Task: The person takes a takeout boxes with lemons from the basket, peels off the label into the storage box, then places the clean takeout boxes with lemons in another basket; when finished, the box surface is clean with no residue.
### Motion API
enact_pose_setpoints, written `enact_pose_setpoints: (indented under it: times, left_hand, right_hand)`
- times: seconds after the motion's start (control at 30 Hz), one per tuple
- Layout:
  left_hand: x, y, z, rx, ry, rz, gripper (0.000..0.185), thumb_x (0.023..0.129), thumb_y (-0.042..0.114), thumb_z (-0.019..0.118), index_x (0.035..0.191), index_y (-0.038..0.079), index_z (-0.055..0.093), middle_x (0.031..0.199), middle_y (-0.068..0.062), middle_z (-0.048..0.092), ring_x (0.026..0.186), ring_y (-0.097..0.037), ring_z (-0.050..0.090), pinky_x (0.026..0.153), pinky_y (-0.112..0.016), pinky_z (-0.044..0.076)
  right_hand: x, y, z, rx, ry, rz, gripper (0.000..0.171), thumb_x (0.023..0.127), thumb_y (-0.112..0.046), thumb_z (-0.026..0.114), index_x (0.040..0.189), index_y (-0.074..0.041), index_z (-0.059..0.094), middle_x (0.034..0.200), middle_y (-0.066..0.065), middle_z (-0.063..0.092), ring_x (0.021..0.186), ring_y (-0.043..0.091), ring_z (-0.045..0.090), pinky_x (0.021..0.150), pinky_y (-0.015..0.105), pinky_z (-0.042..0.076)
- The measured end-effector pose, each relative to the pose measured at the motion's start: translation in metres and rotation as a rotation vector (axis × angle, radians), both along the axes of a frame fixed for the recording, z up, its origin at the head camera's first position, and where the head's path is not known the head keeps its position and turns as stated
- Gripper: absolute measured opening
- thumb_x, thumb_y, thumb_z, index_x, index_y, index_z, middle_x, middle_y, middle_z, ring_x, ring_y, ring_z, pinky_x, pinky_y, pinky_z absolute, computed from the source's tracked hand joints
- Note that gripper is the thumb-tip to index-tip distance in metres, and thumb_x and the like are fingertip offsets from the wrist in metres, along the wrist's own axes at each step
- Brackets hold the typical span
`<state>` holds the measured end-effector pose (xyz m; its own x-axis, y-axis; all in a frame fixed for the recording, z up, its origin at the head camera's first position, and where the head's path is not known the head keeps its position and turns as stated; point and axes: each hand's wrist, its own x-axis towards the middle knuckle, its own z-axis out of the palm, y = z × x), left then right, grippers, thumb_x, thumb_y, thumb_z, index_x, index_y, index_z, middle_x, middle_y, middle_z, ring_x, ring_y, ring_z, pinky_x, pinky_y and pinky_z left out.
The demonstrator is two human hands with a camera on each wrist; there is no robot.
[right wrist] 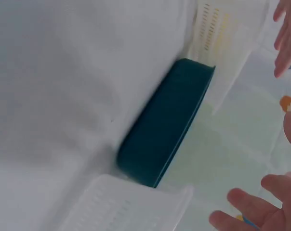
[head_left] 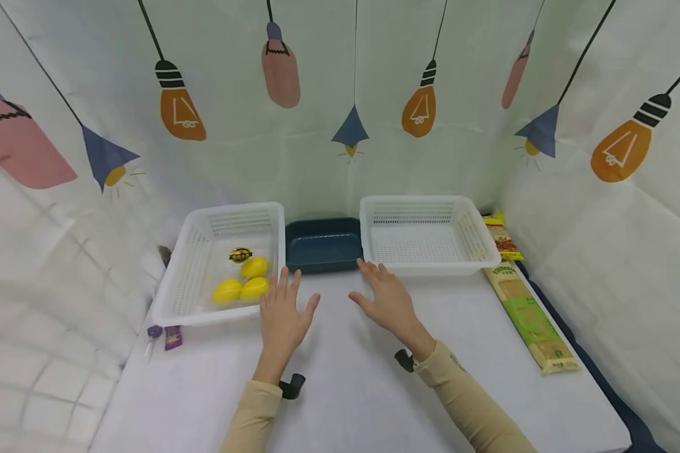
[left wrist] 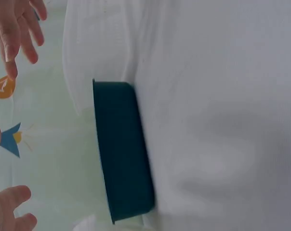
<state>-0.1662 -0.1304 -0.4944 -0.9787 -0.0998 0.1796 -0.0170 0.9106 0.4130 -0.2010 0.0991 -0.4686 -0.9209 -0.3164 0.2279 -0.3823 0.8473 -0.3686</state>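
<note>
Both hands lie flat on the white table (head_left: pixel 340 377) with fingers spread and nothing in them. My left hand (head_left: pixel 282 311) rests just in front of a white basket (head_left: pixel 175 296) that holds three yellow lemons (head_left: pixel 243 282) in clear wrap. My right hand (head_left: pixel 386 297) sits before an empty white basket (head_left: pixel 427 267), its fingertips near the rim. Between the baskets stands a dark teal tray (head_left: pixel 323 244), also seen in the wrist views as a teal tray (left wrist: pixel 124 154) and teal tray (right wrist: pixel 165 125).
A long green pasta packet (head_left: pixel 529 318) lies along the right table edge, with a yellow snack packet (head_left: pixel 501 238) behind it. Small purple items (head_left: pixel 165 336) lie at the left, near the lemon basket. A printed curtain (head_left: pixel 340 113) closes off the back and sides.
</note>
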Motion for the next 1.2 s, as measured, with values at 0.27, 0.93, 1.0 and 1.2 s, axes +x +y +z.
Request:
enact_pose_setpoints:
  times: [0.27, 0.93, 1.0, 1.2]
  left_hand:
    - [-0.003, -0.022, 0.007, 0.010, 0.001, 0.048, 0.076, 0.098, 0.060, 0.044, 0.159, 0.019, 0.025, 0.169, -0.013, 0.016, 0.156, -0.039, 0.016, 0.123, -0.064, 0.021]
    - [-0.012, -0.134, 0.032, 0.146, -0.130, 0.231, 0.084, 0.100, 0.049, 0.047, 0.155, -0.007, 0.018, 0.158, -0.037, 0.022, 0.145, -0.055, 0.026, 0.119, -0.063, 0.026]
    - [-0.015, -0.144, 0.031, 0.146, -0.175, 0.226, 0.084, 0.100, 0.050, 0.045, 0.155, -0.008, 0.017, 0.158, -0.037, 0.022, 0.145, -0.055, 0.026, 0.120, -0.063, 0.025]
    - [-0.022, -0.165, 0.029, 0.134, -0.339, 0.176, 0.095, 0.101, 0.055, 0.041, 0.153, -0.016, 0.004, 0.155, -0.044, 0.017, 0.141, -0.060, 0.025, 0.118, -0.065, 0.027]
  right_hand:
    - [0.001, -0.018, 0.011, -0.126, -0.215, 0.095, 0.076, 0.093, -0.054, 0.061, 0.157, -0.023, 0.032, 0.142, 0.010, 0.061, 0.095, 0.027, 0.072, 0.066, 0.035, 0.056]
    - [-0.024, -0.100, -0.002, -0.522, -0.635, 0.245, 0.060, 0.094, -0.037, 0.067, 0.145, -0.012, 0.050, 0.125, 0.013, 0.070, 0.099, 0.032, 0.075, 0.076, 0.029, 0.062]
    - [-0.025, -0.110, -0.004, -0.496, -0.650, 0.250, 0.064, 0.093, -0.039, 0.067, 0.147, -0.010, 0.047, 0.125, 0.014, 0.070, 0.094, 0.032, 0.075, 0.073, 0.028, 0.061]
    - [-0.029, -0.140, -0.016, -0.458, -0.637, 0.242, 0.066, 0.092, -0.037, 0.070, 0.145, -0.005, 0.047, 0.109, 0.015, 0.075, 0.073, 0.020, 0.074, 0.062, 0.025, 0.060]
